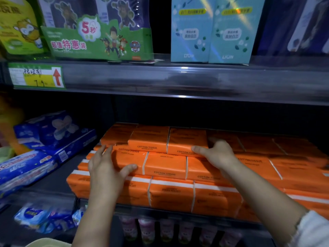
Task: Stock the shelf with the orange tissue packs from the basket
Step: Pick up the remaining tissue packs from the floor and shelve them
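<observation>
- The orange tissue packs (165, 168) are stacked in three layers on the dark shelf (53, 186), from the middle toward 4 o'clock.
- The words "COTTON TISSUE" are printed on the fronts of the packs.
- The left hand (105, 166) is seen at 7 o'clock. Its fingers are kept straight and are pressed flat on the left end of the stack. Its thumb is laid across the front of a middle-layer pack.
- The right hand (219, 154) is seen at 5 o'clock. The top pack (187, 139) is held at its right end, with the thumb laid along the front edge and the fingers bent over the far side.
- The two hands are kept apart, one at each side of the stack.
- A white sleeve (311, 229) is seen on the right arm.
- Blue packs (51, 132) are piled on the same shelf at 9 o'clock, just beside the orange ones.
- A price tag (35, 75) with a red arrow is stuck on the upper shelf edge at 10 o'clock.
- A green box (99, 41) with cartoon dogs is stood at 11 o'clock.
- Light blue boxes (210, 32) are stood at 1 o'clock.
- Pink bottles (147, 229) are lined up below at 6 o'clock.
</observation>
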A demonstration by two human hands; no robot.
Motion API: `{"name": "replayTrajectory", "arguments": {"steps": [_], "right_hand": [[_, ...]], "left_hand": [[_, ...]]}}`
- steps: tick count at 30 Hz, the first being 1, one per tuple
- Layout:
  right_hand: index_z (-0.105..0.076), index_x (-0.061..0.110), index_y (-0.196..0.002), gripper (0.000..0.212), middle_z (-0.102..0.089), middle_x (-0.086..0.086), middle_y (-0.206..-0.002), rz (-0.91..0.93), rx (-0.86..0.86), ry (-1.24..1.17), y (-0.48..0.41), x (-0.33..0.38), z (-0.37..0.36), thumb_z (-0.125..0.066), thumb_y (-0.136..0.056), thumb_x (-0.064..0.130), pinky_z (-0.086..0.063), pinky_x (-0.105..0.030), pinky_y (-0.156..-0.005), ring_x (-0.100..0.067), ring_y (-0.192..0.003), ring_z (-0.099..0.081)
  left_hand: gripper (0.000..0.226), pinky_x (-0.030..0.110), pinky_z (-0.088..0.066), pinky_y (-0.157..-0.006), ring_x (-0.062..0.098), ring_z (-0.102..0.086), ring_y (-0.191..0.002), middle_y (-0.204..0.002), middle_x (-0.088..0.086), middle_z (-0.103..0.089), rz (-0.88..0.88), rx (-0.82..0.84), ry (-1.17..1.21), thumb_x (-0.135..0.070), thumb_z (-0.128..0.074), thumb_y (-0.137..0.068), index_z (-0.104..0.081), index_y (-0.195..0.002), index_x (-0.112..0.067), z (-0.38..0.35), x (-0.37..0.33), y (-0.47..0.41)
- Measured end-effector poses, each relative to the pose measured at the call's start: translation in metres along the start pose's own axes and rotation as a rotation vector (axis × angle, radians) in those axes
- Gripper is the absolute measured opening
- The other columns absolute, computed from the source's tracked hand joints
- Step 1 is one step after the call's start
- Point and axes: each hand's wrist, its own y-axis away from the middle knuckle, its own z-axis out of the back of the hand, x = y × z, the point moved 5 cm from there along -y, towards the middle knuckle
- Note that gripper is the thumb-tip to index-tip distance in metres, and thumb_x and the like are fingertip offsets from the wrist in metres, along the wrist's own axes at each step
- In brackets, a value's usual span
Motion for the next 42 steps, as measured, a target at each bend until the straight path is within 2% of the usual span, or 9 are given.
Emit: {"name": "replayTrajectory", "arguments": {"steps": [4, 9, 13, 15, 27, 30, 33, 38, 42], "right_hand": [[-0.043, 0.010, -0.136, 0.082, -0.055, -0.012, -0.130, 0.046, -0.015, 0.062, 0.000, -0.001, 0.003, -0.078, -0.069, 0.042, -0.047, -0.034, -0.094, -0.029, -0.115, -0.054], [-0.037, 0.029, -0.140, 0.088, -0.033, -0.005, -0.143, 0.326, -0.103, 0.419, 0.009, 0.012, 0.008, -0.081, -0.065, 0.040, -0.040, -0.033, -0.102, -0.027, -0.129, -0.039], [-0.051, 0.028, -0.131, 0.060, -0.041, -0.001, -0.136, 0.434, -0.067, 0.531, 0.007, 0.015, 0.001, -0.073, -0.076, 0.037, -0.035, -0.030, -0.106, -0.023, -0.128, -0.038], [-0.053, 0.027, -0.130, 0.056, -0.043, 0.000, -0.134, 0.421, -0.063, 0.513, 0.004, 0.013, -0.002, -0.071, -0.078, 0.035, -0.035, -0.030, -0.105, -0.022, -0.127, -0.040], [-0.051, 0.024, -0.132, 0.061, -0.044, -0.001, -0.135, 0.453, -0.078, 0.495, 0.007, 0.014, 0.000, -0.072, -0.076, 0.036, -0.035, -0.032, -0.105, -0.024, -0.126, -0.039], [-0.052, 0.018, -0.131, 0.061, -0.048, -0.005, -0.132, 0.496, -0.113, 0.473, 0.020, 0.010, 0.018, -0.073, -0.075, 0.034, -0.033, -0.031, -0.105, -0.027, -0.123, -0.041], [-0.051, 0.014, -0.131, 0.058, -0.050, -0.007, -0.127, 0.498, -0.152, 0.447, 0.044, -0.012, 0.054, -0.070, -0.078, 0.030, -0.029, -0.026, -0.103, -0.025, -0.119, -0.042], [-0.059, 0.006, -0.120, 0.055, -0.059, -0.014, -0.115, 0.391, -0.250, 0.477, 0.103, -0.098, 0.142, -0.063, -0.073, 0.034, -0.031, -0.028, -0.095, -0.032, -0.108, -0.052], [-0.060, 0.007, -0.119, 0.048, -0.061, -0.013, -0.112, 0.156, -0.338, 0.507, 0.169, -0.200, 0.215, -0.069, -0.076, 0.028, -0.039, -0.033, -0.090, -0.033, -0.106, -0.054]], "left_hand": [[0.059, 0.036, -0.028, -0.106, 0.030, -0.039, -0.126, -0.134, 0.012, -0.049, -0.272, -0.156, 0.062, -0.032, -0.073, -0.078, -0.054, -0.129, -0.008, 0.005, -0.036, 0.001], [0.047, 0.048, -0.041, -0.092, 0.038, -0.051, -0.111, -0.121, 0.012, -0.060, -0.567, -0.107, -0.164, -0.036, -0.070, -0.078, -0.063, -0.119, -0.015, -0.016, -0.087, -0.010], [0.068, 0.041, -0.029, -0.103, 0.029, -0.030, -0.134, -0.147, -0.001, -0.037, -0.508, 0.138, -0.375, -0.052, -0.059, -0.081, -0.039, -0.141, -0.027, -0.038, -0.094, -0.026], [0.066, 0.036, -0.025, -0.105, 0.023, -0.028, -0.134, -0.147, -0.004, -0.035, -0.491, 0.201, -0.404, -0.053, -0.053, -0.085, -0.032, -0.143, -0.030, -0.045, -0.089, -0.031], [0.063, 0.040, -0.031, -0.104, 0.031, -0.042, -0.125, -0.138, 0.008, -0.048, -0.523, 0.198, -0.336, -0.037, -0.067, -0.081, -0.045, -0.137, -0.020, -0.045, -0.085, -0.029], [0.059, 0.047, -0.044, -0.091, 0.043, -0.054, -0.103, -0.116, 0.023, -0.060, -0.611, 0.079, -0.310, -0.027, -0.077, -0.072, -0.058, -0.122, -0.003, -0.034, -0.107, -0.012], [0.045, 0.042, -0.042, -0.085, 0.040, -0.056, -0.091, -0.103, 0.021, -0.062, -0.770, 0.028, -0.200, -0.020, -0.075, -0.075, -0.062, -0.113, -0.001, -0.034, -0.153, 0.031], [0.042, 0.044, -0.045, -0.083, 0.036, -0.055, -0.094, -0.104, 0.015, -0.062, -1.042, 0.264, -0.083, -0.024, -0.073, -0.077, -0.063, -0.113, -0.006, -0.084, -0.230, 0.137], [0.044, 0.041, -0.042, -0.087, 0.034, -0.056, -0.097, -0.104, 0.011, -0.062, -1.190, 0.534, -0.076, -0.039, -0.059, -0.079, -0.062, -0.113, -0.011, -0.143, -0.266, 0.219]]}}
